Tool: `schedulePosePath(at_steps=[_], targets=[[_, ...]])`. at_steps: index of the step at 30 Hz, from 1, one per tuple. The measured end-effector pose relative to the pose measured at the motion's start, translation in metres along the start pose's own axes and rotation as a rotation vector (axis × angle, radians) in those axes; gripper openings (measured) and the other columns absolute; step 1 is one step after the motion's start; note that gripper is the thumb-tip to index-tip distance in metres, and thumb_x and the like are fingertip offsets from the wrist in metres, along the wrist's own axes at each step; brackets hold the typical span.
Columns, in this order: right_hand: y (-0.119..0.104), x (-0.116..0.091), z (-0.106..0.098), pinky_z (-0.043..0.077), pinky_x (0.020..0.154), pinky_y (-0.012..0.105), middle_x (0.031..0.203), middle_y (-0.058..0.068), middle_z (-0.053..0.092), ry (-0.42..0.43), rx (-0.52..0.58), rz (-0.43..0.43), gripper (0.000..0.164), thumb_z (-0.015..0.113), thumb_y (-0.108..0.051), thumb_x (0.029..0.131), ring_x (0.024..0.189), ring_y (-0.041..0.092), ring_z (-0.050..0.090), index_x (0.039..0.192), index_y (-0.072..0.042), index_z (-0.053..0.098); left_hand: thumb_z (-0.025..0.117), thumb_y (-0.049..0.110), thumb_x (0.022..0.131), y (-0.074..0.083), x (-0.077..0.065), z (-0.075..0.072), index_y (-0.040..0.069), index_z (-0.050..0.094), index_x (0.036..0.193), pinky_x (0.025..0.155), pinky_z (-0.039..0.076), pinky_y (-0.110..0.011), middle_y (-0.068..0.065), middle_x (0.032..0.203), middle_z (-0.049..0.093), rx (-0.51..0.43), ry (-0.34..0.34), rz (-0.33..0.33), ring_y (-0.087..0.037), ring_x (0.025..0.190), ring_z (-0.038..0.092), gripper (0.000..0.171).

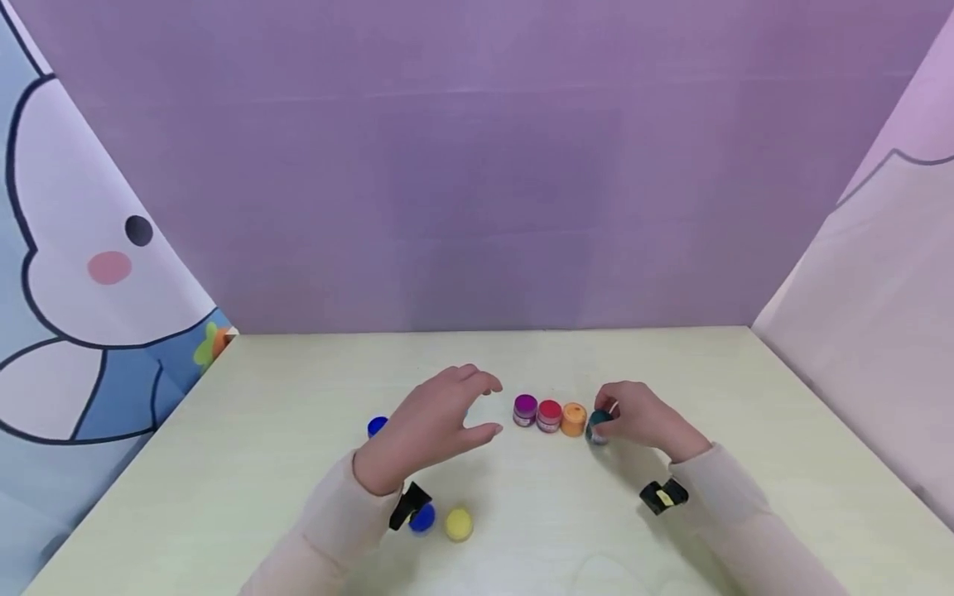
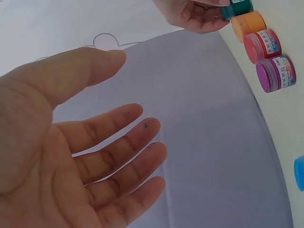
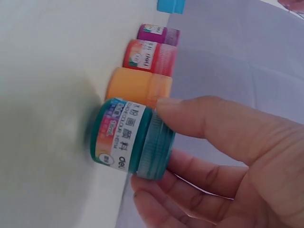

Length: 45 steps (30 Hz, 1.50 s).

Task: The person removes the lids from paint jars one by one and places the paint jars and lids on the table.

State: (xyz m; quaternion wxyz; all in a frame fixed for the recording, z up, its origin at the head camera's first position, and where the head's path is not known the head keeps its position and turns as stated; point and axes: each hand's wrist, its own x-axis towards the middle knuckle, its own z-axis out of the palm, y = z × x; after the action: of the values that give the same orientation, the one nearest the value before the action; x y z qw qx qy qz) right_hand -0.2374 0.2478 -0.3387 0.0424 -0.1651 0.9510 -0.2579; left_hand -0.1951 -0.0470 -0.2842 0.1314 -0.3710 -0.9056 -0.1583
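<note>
My right hand (image 1: pixel 643 416) pinches a dark green paint jar (image 3: pixel 126 137) by its lid, thumb on one side and fingers on the other. This jar is at the right end of a row, close beside an orange jar (image 1: pixel 573 420). A red jar (image 1: pixel 549 416) and a purple jar (image 1: pixel 525 410) continue the row to the left. My left hand (image 1: pixel 440 422) is held over the table left of the row, holding nothing, its thumb and fingers spread apart. Beyond it a light blue jar (image 2: pixel 299 173) is mostly hidden in the head view.
A dark blue jar (image 1: pixel 378 425) peeks out left of the left hand. Nearer the front, another blue jar (image 1: pixel 422 519) is partly covered by the wrist strap, with a yellow jar (image 1: pixel 459 525) beside it. A purple backdrop (image 1: pixel 492 207) rises behind the pale table (image 1: pixel 537 513).
</note>
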Motion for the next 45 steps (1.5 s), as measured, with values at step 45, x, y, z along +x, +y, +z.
schedulePosePath(at_steps=[45], targets=[[-0.088,-0.021,-0.025,0.049,0.071,0.031,0.08,-0.006,0.058,0.068,0.178,-0.371,0.018,0.071,-0.021,0.078,0.072,0.008,0.057,0.089,-0.015,0.059,0.071,0.031,0.077,0.018,0.021,0.053,0.017,0.056,0.103,0.077,0.047,-0.029,0.01,0.095,0.058,-0.692,0.036,-0.15,-0.015,0.085,0.057,0.033]])
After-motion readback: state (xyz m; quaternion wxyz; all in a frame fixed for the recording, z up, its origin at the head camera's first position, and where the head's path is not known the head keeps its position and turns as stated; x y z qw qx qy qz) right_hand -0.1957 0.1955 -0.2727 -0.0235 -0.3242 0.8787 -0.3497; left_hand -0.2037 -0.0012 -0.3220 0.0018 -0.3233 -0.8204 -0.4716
